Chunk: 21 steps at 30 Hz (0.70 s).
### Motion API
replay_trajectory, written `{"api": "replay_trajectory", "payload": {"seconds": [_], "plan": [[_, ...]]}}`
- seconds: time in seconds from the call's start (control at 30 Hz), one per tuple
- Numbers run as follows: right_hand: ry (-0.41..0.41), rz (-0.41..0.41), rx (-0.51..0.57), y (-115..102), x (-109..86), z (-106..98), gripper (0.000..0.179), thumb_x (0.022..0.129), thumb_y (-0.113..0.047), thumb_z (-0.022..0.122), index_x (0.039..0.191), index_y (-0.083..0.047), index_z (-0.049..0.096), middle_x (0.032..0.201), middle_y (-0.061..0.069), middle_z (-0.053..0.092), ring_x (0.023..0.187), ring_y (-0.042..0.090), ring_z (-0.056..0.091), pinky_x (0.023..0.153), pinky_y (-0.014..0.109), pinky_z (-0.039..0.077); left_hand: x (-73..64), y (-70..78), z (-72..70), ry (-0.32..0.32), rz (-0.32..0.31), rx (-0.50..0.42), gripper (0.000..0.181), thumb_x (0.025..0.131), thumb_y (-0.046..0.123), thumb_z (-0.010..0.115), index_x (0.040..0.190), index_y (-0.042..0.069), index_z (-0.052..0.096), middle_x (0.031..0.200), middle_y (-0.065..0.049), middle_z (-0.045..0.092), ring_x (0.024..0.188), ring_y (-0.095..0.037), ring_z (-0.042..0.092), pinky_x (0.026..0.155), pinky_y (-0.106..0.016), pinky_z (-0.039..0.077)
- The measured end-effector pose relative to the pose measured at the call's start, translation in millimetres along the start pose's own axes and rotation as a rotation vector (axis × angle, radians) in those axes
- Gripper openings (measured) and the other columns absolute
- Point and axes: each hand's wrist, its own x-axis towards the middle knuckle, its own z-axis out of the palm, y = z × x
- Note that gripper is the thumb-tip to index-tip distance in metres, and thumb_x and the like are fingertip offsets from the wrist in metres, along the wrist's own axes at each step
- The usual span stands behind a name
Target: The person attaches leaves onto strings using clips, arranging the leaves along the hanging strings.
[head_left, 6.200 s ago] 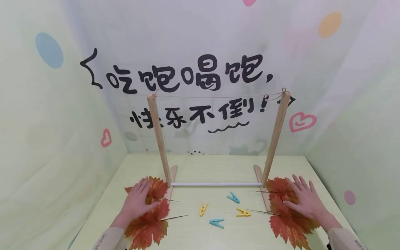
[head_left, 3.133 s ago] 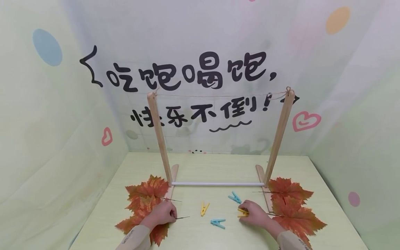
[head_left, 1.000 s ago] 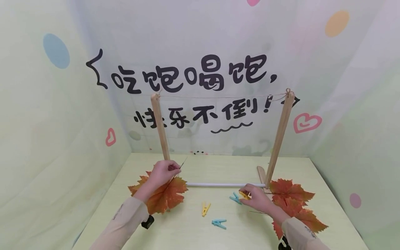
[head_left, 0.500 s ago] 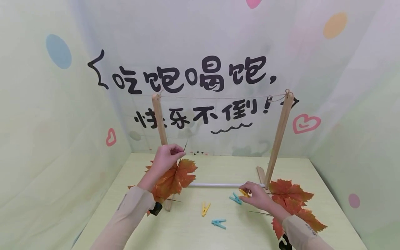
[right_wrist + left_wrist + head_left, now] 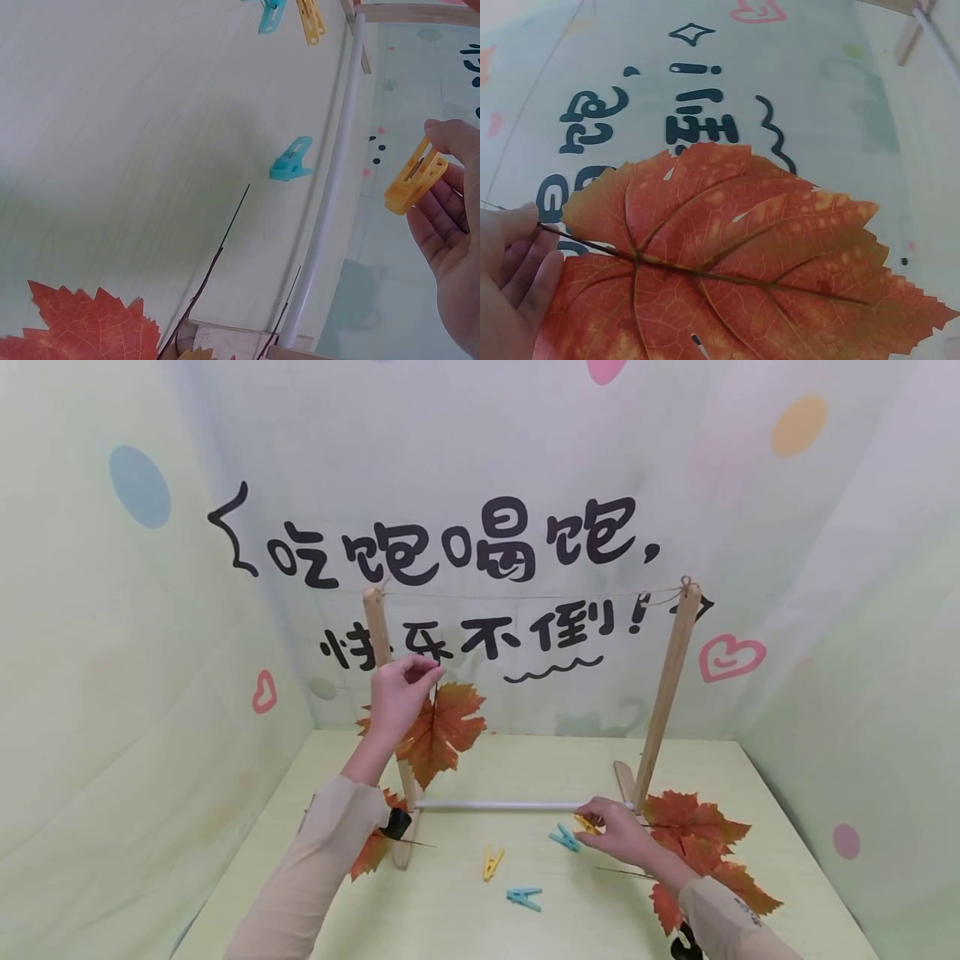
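Movement on the left catches my eye: the left hand (image 5: 401, 693) has carried a red leaf (image 5: 441, 731) up from the table (image 5: 450, 931), and it now hangs partly in front of the left post (image 5: 377, 631), below the string (image 5: 525, 596). Thumb and fingertips pinch its dark stem (image 5: 592, 244), leaving the blade free. The right hand (image 5: 618, 833) has hardly shifted, low by the right post (image 5: 671, 677), pinching a yellow peg (image 5: 416, 180); whether its mouth is squeezed apart I cannot tell. As I judge it, the work has gone from picking up to raising, with only the left side advancing

The leaf is thin, broad and saw-edged, orange blotched over red, with brown branching veins; its stem looks wiry. The peg seems moulded plastic, slotted along its arms. Two blue pegs (image 5: 523, 898) and another yellow one lie on the pale, faintly grained tabletop, on the near side of a smooth white rod (image 5: 487, 804). Both posts are plain wood, round-topped; more leaves (image 5: 697, 827) lie far right
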Motion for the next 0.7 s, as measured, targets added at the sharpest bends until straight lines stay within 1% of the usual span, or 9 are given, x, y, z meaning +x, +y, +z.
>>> {"api": "replay_trajectory", "payload": {"seconds": [0.07, 0.17, 0.33, 0.37, 0.43, 0.57, 0.7], "plan": [[-0.005, -0.005, 0.000, 0, -0.1, 0, 0.027, 0.076, -0.012, 0.072, 0.100, -0.002, 0.064, 0.084, 0.007, 0.061, 0.074, 0.011, 0.054, 0.067, 0.031, 0.052, 5.0, 3.9, -1.3, 0.041, 0.013, -0.019, 0.014, 0.080, 0.015, 0.070, 0.084, 0.001, 0.069, 0.078, -0.011, 0.068, 0.064, -0.014, 0.059, 0.056, -0.015, 0.046], [-0.004, -0.017, -0.003, 1, -1.1, -1, 0.027, 0.076, -0.012, 0.073, 0.100, -0.002, 0.064, 0.085, 0.006, 0.061, 0.074, 0.010, 0.054, 0.068, 0.033, 0.052, 12.9, 11.1, -2.1, 0.094, 0.010, -0.066, 0.014, 0.080, 0.014, 0.070, 0.084, 0.001, 0.069, 0.079, -0.011, 0.068, 0.065, -0.014, 0.059, 0.058, -0.015, 0.046], [0.008, -0.038, -0.024, 0, -2.1, -3, 0.027, 0.076, -0.013, 0.073, 0.099, -0.003, 0.064, 0.085, -0.002, 0.061, 0.075, 0.008, 0.055, 0.068, 0.027, 0.052, 26.3, 18.2, -1.5, 0.173, -0.014, -0.146, 0.019, 0.079, 0.016, 0.071, 0.086, -0.002, 0.069, 0.081, -0.014, 0.068, 0.064, -0.010, 0.058, 0.058, -0.015, 0.047], [0.008, -0.038, -0.028, -1, -1.9, -3, 0.027, 0.076, -0.014, 0.073, 0.099, -0.004, 0.064, 0.086, -0.002, 0.061, 0.075, 0.008, 0.056, 0.068, 0.026, 0.052, 28.4, 19.1, -1.3, 0.184, -0.019, -0.152, 0.020, 0.079, 0.017, 0.071, 0.086, -0.002, 0.069, 0.081, -0.014, 0.068, 0.064, -0.009, 0.058, 0.057, -0.015, 0.046], [0.006, -0.039, -0.028, -2, -1.2, -3, 0.027, 0.076, -0.013, 0.073, 0.099, -0.003, 0.064, 0.086, 0.001, 0.062, 0.075, 0.009, 0.056, 0.069, 0.026, 0.052, 31.6, 20.0, -0.5, 0.209, -0.025, -0.149, 0.021, 0.078, 0.018, 0.071, 0.085, -0.001, 0.070, 0.080, -0.013, 0.068, 0.062, -0.007, 0.057, 0.055, -0.014, 0.045], [0.001, -0.038, -0.020, -4, 2.4, -3, 0.026, 0.077, -0.013, 0.072, 0.100, -0.003, 0.063, 0.087, 0.006, 0.063, 0.076, 0.011, 0.057, 0.071, 0.035, 0.052, 34.5, 21.3, 1.2, 0.238, -0.038, -0.115, 0.018, 0.078, 0.018, 0.072, 0.085, 0.001, 0.070, 0.079, -0.012, 0.068, 0.061, -0.007, 0.056, 0.054, -0.014, 0.044], [0.007, -0.043, 0.009, -11, 8.1, -5, 0.026, 0.078, -0.015, 0.072, 0.099, -0.004, 0.063, 0.087, 0.004, 0.064, 0.077, 0.011, 0.058, 0.073, 0.040, 0.052, 36.0, 22.9, 1.4, 0.245, -0.052, -0.126, 0.019, 0.079, 0.017, 0.071, 0.086, -0.001, 0.070, 0.081, -0.013, 0.068, 0.062, -0.007, 0.057, 0.054, -0.014, 0.044]]}}
